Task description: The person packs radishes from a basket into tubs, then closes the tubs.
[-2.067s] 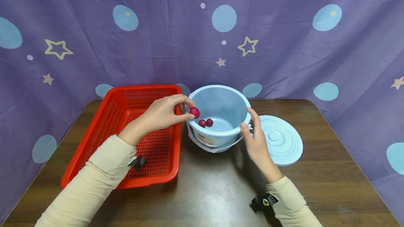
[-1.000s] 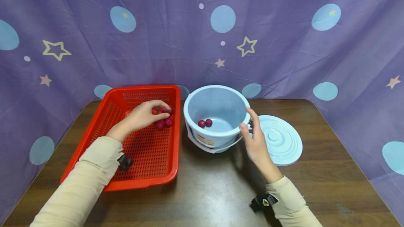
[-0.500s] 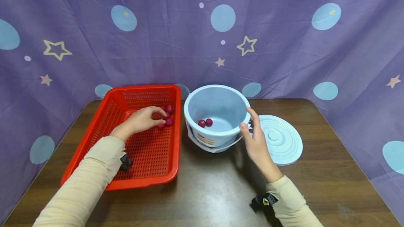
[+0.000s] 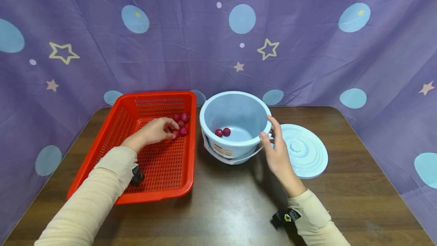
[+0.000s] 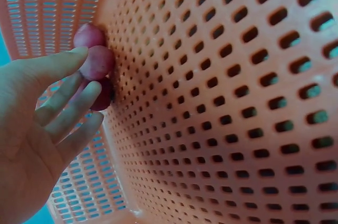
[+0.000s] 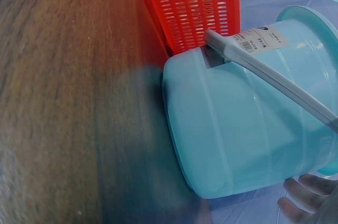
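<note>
My left hand (image 4: 155, 130) is down inside the red perforated basket (image 4: 192, 143), fingers loosely spread. In the left wrist view, its thumb and fingertips reach a small cluster of round magenta-red radishes (image 5: 97, 63); whether one is pinched is unclear. Several radishes (image 4: 183, 131) lie in the basket's right side, some partly hidden by the hand. A light blue bucket (image 4: 235, 144) stands beside the basket, with two radishes (image 4: 226, 132) on its bottom. My right hand (image 4: 278, 155) rests against the bucket's right side, its fingertips at the rim and thumb on the outer wall.
A round light blue lid (image 4: 304, 151) lies flat on the wooden table (image 4: 232, 204), right of the bucket. The bucket's handle (image 6: 280, 81) hangs down at its front. Behind the table hangs a purple patterned cloth (image 4: 191, 41).
My left hand has moved from the bucket's rim, where it held a radish, left into the basket, then slightly across the radishes. The right hand and bucket stay put.
</note>
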The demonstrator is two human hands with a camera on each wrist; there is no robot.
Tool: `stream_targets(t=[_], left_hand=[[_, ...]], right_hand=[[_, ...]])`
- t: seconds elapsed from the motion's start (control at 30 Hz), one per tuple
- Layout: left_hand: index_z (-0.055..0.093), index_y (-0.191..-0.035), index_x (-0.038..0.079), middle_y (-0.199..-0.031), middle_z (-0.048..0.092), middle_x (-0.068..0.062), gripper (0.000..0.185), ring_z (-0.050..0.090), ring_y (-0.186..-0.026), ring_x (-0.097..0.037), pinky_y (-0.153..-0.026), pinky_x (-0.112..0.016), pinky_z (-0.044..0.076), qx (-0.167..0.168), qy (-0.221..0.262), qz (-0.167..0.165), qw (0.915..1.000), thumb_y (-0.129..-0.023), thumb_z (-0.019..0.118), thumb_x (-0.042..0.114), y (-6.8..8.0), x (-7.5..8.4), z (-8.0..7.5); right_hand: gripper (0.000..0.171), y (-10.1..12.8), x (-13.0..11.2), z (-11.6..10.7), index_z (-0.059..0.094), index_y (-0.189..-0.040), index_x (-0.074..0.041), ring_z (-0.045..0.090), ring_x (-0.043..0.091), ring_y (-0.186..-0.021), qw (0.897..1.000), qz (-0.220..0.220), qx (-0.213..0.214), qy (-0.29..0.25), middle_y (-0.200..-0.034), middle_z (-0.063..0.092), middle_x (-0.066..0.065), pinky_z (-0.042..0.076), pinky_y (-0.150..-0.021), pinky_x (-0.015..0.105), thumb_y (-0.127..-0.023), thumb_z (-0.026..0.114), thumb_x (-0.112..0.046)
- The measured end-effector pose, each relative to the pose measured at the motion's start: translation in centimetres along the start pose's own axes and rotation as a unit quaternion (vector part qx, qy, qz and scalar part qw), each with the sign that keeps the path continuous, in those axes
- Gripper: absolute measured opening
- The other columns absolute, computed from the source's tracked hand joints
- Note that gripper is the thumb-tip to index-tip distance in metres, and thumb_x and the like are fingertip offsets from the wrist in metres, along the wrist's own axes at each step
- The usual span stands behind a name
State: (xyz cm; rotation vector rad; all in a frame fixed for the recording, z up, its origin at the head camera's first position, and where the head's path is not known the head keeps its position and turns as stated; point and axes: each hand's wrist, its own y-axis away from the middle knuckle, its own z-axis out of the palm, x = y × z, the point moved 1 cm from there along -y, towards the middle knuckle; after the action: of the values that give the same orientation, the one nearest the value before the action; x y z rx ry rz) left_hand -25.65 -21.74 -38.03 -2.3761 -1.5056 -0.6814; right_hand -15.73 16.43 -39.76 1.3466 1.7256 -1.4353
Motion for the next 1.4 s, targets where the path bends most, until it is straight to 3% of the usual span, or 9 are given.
stream_targets(t=[0.2, 0.53, 0.93, 1.1, 1.4], left_hand=[[0.069, -0.104, 0.000, -0.103, 0.062, -0.016, 0.024, 0.063, -0.084, -0.025, -0.079, -0.043, 0.051, 0.001, -0.018, 0.040, 0.9990, -0.082, 0.077, 0.001, 0.1, 0.1, 0.6], [0.065, -0.099, -0.002, -0.098, 0.060, -0.016, 0.026, 0.059, -0.078, -0.022, -0.075, -0.039, 0.050, -0.009, -0.011, 0.051, 0.9986, -0.077, 0.078, -0.004, -0.2, 0.0, 1.0], [0.064, -0.097, 0.003, -0.097, 0.057, -0.010, 0.020, 0.056, -0.081, -0.025, -0.075, -0.039, 0.046, -0.005, -0.040, 0.052, 0.9978, -0.081, 0.075, -0.001, -0.2, 0.1, 1.1], [0.065, -0.098, 0.002, -0.096, 0.058, -0.011, 0.020, 0.055, -0.080, -0.024, -0.073, -0.038, 0.046, 0.002, -0.038, 0.055, 0.9978, -0.080, 0.075, 0.001, -0.1, 0.1, 0.6], [0.066, -0.100, 0.006, -0.098, 0.057, -0.011, 0.022, 0.056, -0.076, -0.020, -0.071, -0.035, 0.046, 0.026, 0.002, 0.029, 0.9992, -0.082, 0.078, 0.007, -0.1, 1.5, -1.4]], right_hand=[[0.052, -0.1, 0.0, -0.1, 0.036, -0.151, -0.021, 0.055, 0.028, -0.110, 1.000, -0.001, 0.000, 0.000, -0.129, 0.057, 0.022, 0.043, -0.091, 0.043, -0.102, 0.052, -0.024], [0.053, 0.1, -0.1, -0.2, 0.035, -0.152, -0.022, 0.051, 0.028, -0.118, 1.000, 0.002, -0.006, -0.007, -0.132, 0.055, 0.025, 0.041, -0.094, 0.046, -0.101, 0.052, -0.024], [0.053, 0.1, 0.0, -0.2, 0.035, -0.152, -0.023, 0.051, 0.028, -0.116, 1.000, 0.001, -0.005, -0.003, -0.129, 0.054, 0.024, 0.041, -0.094, 0.044, -0.101, 0.052, -0.023], [0.054, 0.1, -0.1, -0.2, 0.034, -0.152, -0.023, 0.051, 0.029, -0.117, 1.000, 0.005, -0.007, -0.005, -0.131, 0.054, 0.025, 0.041, -0.094, 0.045, -0.101, 0.052, -0.024], [0.054, 0.0, -0.1, -0.1, 0.034, -0.152, -0.022, 0.051, 0.030, -0.119, 1.000, 0.007, -0.009, -0.003, -0.133, 0.053, 0.025, 0.041, -0.094, 0.047, -0.101, 0.052, -0.026]])
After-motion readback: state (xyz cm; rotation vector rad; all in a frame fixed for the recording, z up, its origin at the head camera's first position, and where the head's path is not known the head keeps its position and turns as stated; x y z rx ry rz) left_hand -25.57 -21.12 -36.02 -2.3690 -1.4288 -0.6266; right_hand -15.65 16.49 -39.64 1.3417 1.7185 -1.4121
